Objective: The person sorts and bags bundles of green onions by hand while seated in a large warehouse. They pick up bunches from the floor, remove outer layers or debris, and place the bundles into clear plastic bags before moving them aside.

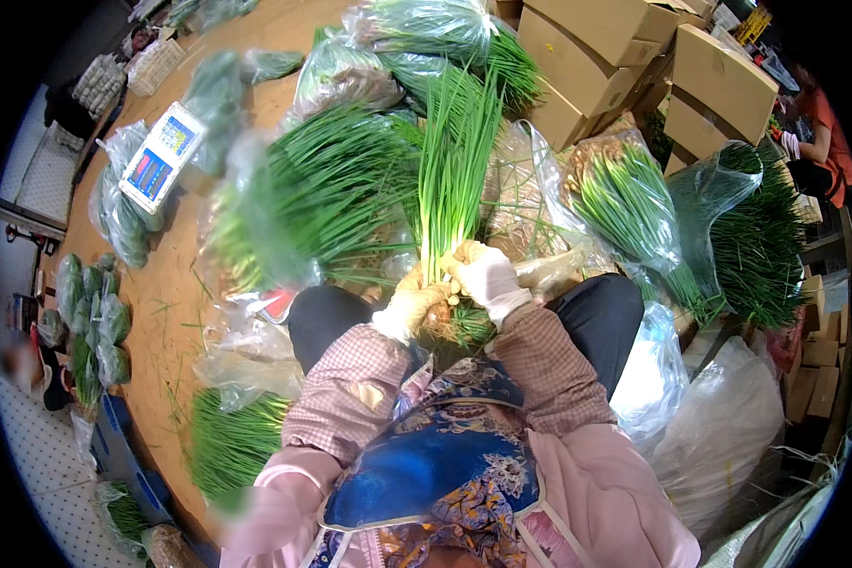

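Both my forearms come up from below and slant inward, checked sleeves point(336, 388) down to the wrists, the hands meeting between my bent knees point(601, 317). Pale gloves on both. Left hand point(409, 301) sits lower, just above its cuff, its fingers point(434, 292) pointing right and clamped on the pale lower end of a bundle of green stalks point(452, 170). Right hand point(488, 276) sits slightly higher, wrist bent in, back of the glove uppermost; its fingers point(466, 254) curl leftward, closed on the same lower end from the other side. The bundle lies straight ahead of me, long leaves running away from my body, pale bases toward my lap. Just left, a larger heap of green stalks point(327, 175); to the right, stalks in a clear bag point(634, 204). A white device with a blue panel point(163, 156) lies farther left, by the brown worktop point(151, 322).
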`<state>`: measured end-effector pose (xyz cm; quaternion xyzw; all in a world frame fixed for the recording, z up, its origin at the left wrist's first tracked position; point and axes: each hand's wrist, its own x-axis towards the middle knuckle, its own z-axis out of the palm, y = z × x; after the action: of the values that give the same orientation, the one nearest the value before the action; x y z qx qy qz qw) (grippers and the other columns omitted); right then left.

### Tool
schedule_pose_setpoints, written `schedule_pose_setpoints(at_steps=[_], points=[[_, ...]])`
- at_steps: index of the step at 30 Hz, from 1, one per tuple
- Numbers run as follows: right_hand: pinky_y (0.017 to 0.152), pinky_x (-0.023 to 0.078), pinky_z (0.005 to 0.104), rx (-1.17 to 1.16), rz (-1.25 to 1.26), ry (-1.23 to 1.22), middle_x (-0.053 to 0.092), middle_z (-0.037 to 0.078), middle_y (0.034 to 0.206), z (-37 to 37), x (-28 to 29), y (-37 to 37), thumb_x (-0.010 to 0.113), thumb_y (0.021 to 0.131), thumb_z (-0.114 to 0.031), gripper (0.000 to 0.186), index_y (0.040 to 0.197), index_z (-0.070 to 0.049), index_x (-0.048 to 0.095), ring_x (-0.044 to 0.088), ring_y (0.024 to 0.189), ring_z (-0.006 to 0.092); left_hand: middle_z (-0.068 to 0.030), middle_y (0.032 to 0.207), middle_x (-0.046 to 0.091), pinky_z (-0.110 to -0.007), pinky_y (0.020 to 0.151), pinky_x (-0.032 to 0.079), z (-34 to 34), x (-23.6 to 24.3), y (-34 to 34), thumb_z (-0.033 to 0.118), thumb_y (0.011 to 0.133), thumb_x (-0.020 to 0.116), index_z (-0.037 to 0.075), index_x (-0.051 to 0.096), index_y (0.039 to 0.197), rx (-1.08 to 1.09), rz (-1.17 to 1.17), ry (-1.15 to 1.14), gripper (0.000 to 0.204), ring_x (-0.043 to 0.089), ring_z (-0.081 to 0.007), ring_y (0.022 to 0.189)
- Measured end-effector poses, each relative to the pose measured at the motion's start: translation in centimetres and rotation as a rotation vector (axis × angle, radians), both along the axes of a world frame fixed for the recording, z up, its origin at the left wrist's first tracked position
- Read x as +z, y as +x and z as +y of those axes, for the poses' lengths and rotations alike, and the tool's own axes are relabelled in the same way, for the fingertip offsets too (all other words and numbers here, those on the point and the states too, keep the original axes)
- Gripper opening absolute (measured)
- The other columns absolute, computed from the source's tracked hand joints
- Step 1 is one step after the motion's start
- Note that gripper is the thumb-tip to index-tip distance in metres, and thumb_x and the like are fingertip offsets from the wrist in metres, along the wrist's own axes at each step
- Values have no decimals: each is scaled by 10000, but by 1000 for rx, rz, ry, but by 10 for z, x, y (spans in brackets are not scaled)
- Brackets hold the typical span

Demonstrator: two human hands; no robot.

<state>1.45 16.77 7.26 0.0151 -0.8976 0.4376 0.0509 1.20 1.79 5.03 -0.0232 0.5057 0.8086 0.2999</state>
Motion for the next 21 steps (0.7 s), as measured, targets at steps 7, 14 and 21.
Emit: schedule_pose_setpoints(at_steps=[7, 14, 21], points=[[526, 469, 327, -44, -244, -423, 575, 106, 637, -10, -2, 0, 596, 806, -201, 187, 788, -15, 600, 581, 608, 212, -121, 781, 631, -213, 423, 452, -2, -3, 2, -14, 824, 563, 34, 506, 1121, -22, -54, 70, 307, 606, -156, 600], [480, 452, 194, 58, -111, -1231, 532, -3, 660, 30, -16, 0, 584, 825, -174, 108, 790, -76, 558, 525, 588, 64, -199, 921, 629, -297, 636, 536, -7, 17, -9, -56, 808, 515, -52, 468, 1151, -29, -149, 359, 346, 632, -235, 743], [423, 314, 165, -403, 565, -1602, 530, -14, 658, 139, 92, 13, 593, 845, -153, 125, 866, -32, 569, 391, 482, 46, -230, 907, 613, -180, 434, 450, -11, 12, -13, -69, 817, 506, -9, 436, 1178, -14, -138, 218, 373, 593, -209, 637]])
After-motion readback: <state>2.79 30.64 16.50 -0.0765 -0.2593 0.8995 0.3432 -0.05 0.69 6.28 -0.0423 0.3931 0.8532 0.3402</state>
